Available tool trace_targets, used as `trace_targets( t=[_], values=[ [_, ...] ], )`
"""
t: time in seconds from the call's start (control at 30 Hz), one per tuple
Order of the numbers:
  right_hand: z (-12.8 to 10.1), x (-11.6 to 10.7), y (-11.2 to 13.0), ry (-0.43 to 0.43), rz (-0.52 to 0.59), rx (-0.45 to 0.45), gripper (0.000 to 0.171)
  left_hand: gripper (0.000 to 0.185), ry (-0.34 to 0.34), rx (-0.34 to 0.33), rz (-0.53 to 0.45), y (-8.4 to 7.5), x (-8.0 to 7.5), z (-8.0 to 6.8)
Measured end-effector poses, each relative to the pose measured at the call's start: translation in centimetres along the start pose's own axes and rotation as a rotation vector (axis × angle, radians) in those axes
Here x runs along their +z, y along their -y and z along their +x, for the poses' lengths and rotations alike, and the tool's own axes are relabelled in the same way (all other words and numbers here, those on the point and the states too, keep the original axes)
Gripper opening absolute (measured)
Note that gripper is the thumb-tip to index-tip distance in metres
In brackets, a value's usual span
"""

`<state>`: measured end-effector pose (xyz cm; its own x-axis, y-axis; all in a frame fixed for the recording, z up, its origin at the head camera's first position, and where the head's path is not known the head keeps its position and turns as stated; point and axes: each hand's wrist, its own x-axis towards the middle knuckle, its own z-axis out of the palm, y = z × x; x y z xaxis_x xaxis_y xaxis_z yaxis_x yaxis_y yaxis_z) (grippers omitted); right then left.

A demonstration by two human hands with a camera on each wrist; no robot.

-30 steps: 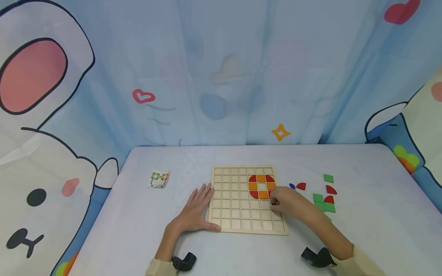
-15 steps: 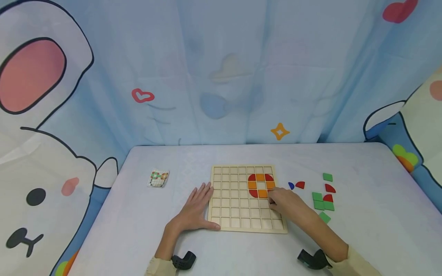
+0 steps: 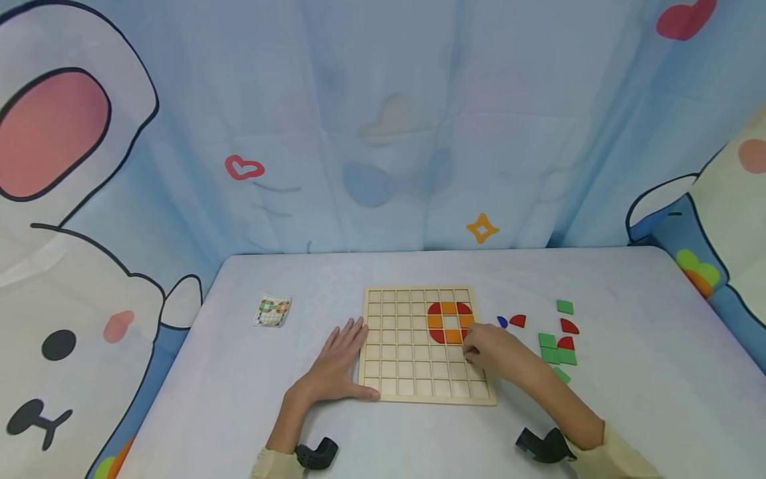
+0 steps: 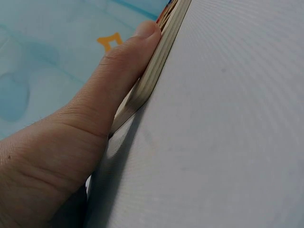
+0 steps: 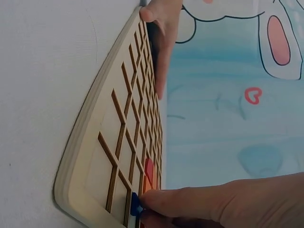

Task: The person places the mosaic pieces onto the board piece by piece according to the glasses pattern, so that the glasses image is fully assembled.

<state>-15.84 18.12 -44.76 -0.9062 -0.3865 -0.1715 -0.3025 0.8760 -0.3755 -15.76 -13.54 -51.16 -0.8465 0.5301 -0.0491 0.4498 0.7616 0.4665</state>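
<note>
A wooden grid board (image 3: 407, 369) lies on the table. Toward its upper right, orange squares (image 3: 449, 308) and red rounded-corner pieces (image 3: 435, 336) form a ring around a bare cell. My left hand (image 3: 335, 369) rests with straight fingers along the board's left edge, its thumb (image 4: 102, 88) against the front corner. My right hand (image 3: 499, 349) is over the right side of the board, just below the ring. In the right wrist view, its thumb and fingers pinch a small blue piece (image 5: 136, 204) at a cell; the fingers partly hide it.
Right of the board lie a blue piece (image 3: 502, 322), several green squares (image 3: 550, 356) and a few red quarter-round pieces (image 3: 569, 326). A small pattern card (image 3: 272, 311) lies at the left. A printed blue curtain (image 3: 407, 133) hangs behind the table (image 3: 323, 279).
My right hand has shifted and turned slightly at the board's right side, and the dark piece below its fingertips no longer shows in the head view. The left hand stays against the board.
</note>
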Motion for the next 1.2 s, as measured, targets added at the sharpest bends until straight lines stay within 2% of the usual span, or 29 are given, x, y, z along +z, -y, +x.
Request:
trace_targets(
  t=[0.13, 0.27, 0.47, 0.7, 0.93, 1.2],
  values=[
    [0.2, -0.2, -0.4, 0.01, 0.03, -0.037, 0.005, 0.124, 0.0, -0.007, -0.005, 0.0, 0.0, 0.0],
    [0.2, -0.8, -0.8, -0.021, 0.04, -0.046, 0.005, 0.125, 0.013, -0.015, -0.003, 0.0, 0.1, 0.0],
    [-0.2, -2.5, -1.7, -0.092, 0.021, -0.008, 0.015, 0.124, 0.01, -0.015, 0.017, 0.0, 0.3, 0.1],
    [-0.3, -3.8, -3.9, -0.098, -0.002, 0.07, 0.027, 0.123, 0.014, -0.016, 0.016, 0.1, 0.2, 0.2],
    [0.6, -3.3, -6.1, -0.07, 0.031, 0.142, 0.028, 0.123, 0.007, -0.006, 0.006, 0.0, 0.0, 0.0],
    [1.1, -2.5, -7.2, -0.092, 0.049, 0.127, 0.027, 0.124, 0.019, -0.019, 0.013, 0.0, 0.0, 0.1]
  ],
)
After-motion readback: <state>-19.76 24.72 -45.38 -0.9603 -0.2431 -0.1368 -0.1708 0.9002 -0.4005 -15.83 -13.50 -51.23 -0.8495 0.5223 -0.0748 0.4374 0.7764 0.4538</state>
